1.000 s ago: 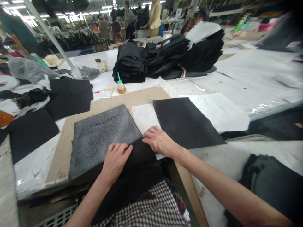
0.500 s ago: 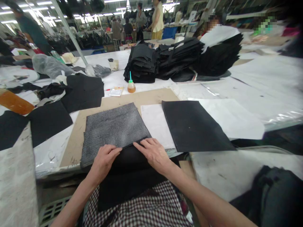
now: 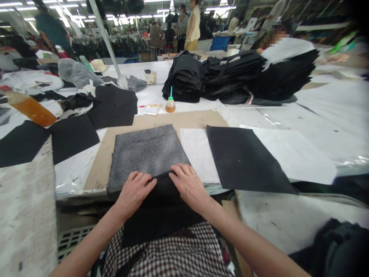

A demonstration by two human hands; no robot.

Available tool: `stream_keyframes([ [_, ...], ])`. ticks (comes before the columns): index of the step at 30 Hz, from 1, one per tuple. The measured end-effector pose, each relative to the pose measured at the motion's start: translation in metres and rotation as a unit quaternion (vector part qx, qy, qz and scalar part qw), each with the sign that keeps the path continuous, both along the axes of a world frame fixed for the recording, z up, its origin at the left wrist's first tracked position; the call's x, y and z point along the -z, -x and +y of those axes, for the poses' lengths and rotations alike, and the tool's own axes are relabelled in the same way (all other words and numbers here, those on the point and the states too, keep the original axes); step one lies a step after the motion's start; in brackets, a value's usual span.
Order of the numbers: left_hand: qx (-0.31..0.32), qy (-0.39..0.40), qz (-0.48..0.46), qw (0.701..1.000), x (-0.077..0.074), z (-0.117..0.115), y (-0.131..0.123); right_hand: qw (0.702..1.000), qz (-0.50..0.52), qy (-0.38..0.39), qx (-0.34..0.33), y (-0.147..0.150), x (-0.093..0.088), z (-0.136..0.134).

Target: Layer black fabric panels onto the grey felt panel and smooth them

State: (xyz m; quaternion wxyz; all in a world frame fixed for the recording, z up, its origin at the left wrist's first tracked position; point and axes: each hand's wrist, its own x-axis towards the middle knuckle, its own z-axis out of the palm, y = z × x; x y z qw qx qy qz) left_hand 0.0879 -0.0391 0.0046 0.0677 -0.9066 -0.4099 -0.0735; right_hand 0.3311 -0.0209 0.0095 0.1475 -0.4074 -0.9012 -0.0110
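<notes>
A grey, ribbed-looking fabric piece (image 3: 147,148) lies on a tan board near the table's front edge. Black fabric (image 3: 164,192) hangs from its near edge down toward my lap. My left hand (image 3: 137,190) holds the edge of the black fabric, fingers curled over it and thumb toward the middle. Opposite it, a short gap away, my right hand (image 3: 187,184) has its fingers bent over the same edge. Both palms face down, and their undersides are hidden. To the right, a flat black panel (image 3: 248,159) rests partly on white paper (image 3: 197,154).
A small glue bottle (image 3: 170,104) with a green nozzle stands beyond the board (image 3: 105,154). Behind it are bundled black pieces (image 3: 184,77). On the left lie black cut pieces (image 3: 76,136) and a bottle of amber liquid (image 3: 31,109). People work farther back.
The camera view has swung slightly left, so the table things appear farther right. Both hands remain at the black fabric's edge, with only slight finger movement.
</notes>
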Motion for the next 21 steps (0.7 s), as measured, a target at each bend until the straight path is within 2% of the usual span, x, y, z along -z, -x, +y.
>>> stream_keyframes([
  [5,-0.016,0.014,-0.033,0.999,0.003,-0.003,0.011,0.999,0.010,0.016,-0.048,0.026,0.015,-0.008],
  [8,-0.022,0.037,-0.076,0.996,0.008,-0.008,0.035,0.999,0.008,0.018,-0.048,0.028,0.020,-0.008],
  [12,-0.028,0.045,-0.106,0.993,0.014,-0.020,0.066,0.998,-0.010,0.016,-0.052,0.029,0.015,-0.009],
  [16,-0.030,0.027,-0.086,0.996,0.016,-0.028,0.078,0.998,-0.043,0.007,-0.050,0.034,0.007,-0.010],
  [21,-0.011,-0.005,-0.004,1.000,0.008,-0.030,0.074,0.997,-0.058,0.002,-0.052,0.041,0.001,-0.009],
])
